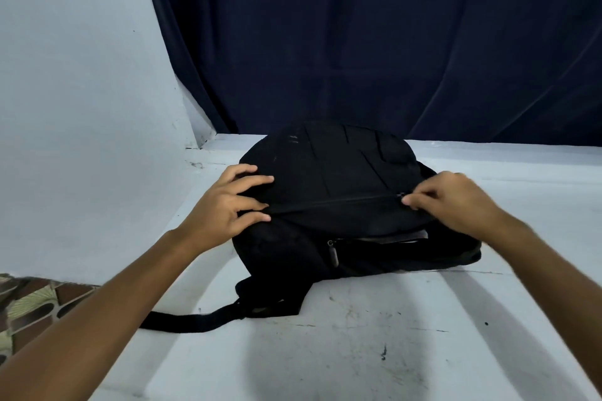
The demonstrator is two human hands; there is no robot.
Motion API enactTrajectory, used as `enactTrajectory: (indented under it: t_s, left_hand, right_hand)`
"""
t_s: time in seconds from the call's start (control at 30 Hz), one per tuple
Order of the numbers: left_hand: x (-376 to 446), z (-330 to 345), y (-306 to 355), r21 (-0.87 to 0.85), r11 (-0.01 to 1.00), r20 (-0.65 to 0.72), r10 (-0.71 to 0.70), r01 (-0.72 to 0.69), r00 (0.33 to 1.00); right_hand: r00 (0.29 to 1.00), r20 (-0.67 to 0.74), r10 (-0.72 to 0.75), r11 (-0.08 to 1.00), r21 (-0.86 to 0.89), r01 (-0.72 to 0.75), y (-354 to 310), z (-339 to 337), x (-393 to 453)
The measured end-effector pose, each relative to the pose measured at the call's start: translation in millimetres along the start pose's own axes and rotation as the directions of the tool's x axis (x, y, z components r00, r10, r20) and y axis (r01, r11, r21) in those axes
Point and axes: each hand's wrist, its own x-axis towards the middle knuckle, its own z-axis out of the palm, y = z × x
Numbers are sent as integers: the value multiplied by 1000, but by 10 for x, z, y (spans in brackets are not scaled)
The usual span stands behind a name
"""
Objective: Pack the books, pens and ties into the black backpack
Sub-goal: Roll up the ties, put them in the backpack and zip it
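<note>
While flat on domed black backpack, left hand spread; right hand pinching zipper pull.

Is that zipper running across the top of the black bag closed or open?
Closed along its visible run: the zipper shows no gap, and the right hand pinches its pull at the right end.

White table was scuffed, with dark marks on its near part. Dark navy curtain hung behind its far edge. Pale blue-grey wall stood left of table. Patterned brown-green tile floor showed at table's lower left.
</note>
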Motion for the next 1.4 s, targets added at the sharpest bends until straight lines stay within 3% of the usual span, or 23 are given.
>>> enactTrajectory:
  t_s: [0.17, 0.23, 0.3, 0.33, 0.37, 0.43, 0.47, 0.53, 0.6, 0.8, 1.0, 1.13, 1.4]
  left_hand:
    - [-20, 27, 125, 47, 996, 2, -72, 71, 997]
    - [-22, 57, 235, 77, 985, -32, -155, 157, 987]
    - [-81, 75, 380, 124, 973, -140, -178, 195, 974]
    - [-123, 98, 479, 158, 970, -197, -150, 183, 969]
    - [-152, 132, 590, 195, 969, -235, -103, 151, 966]
    - [-191, 253, 828, 256, 964, -223, -9, 68, 975]
    - [-194, 335, 916, 278, 960, -180, 16, 35, 983]
    - [-196, 500, 1014, 311, 950, -87, 4, 23, 996]
    - [-211, 594, 1007, 336, 940, -28, -50, 56, 998]
    - [-244, 656, 962, 351, 931, -5, -103, 98, 995]
    - [-166, 724, 1016, 283, 958, -66, -26, 44, 997]
    - [-2, 796, 1076, 221, 975, -116, -3, 29, 993]
    - [101, 706, 1039, 199, 977, -70, 87, -72, 994]
  right_hand:
    - [977, 0, 214, 976, 48, -214, 643, -187, 46]
    - [969, -82, 234, 972, 43, -231, 585, -125, 7]
    - [956, -259, 137, 988, 110, -112, 360, -55, -135]
    - [958, -283, 44, 987, 161, 3, 196, 2, -237]
    - [972, -231, -42, 975, 202, 90, 12, 93, -342]
    - [990, 20, -140, 957, 260, 130, -326, 386, -509]
    - [982, 128, -142, 963, 249, 107, -455, 572, -540]
    - [978, 195, -80, 989, 139, 53, -618, 916, -514]
    - [989, 148, -25, 998, 58, 17, -692, 1125, -458]
    - [997, 72, -12, 992, 126, 3, -745, 1202, -487]
    - [991, 82, -109, 984, 151, 95, -602, 1074, -628]
    - [978, 48, -201, 979, 42, 199, -571, 951, -688]
    - [977, 13, -211, 972, -103, 211, -336, 724, -692]
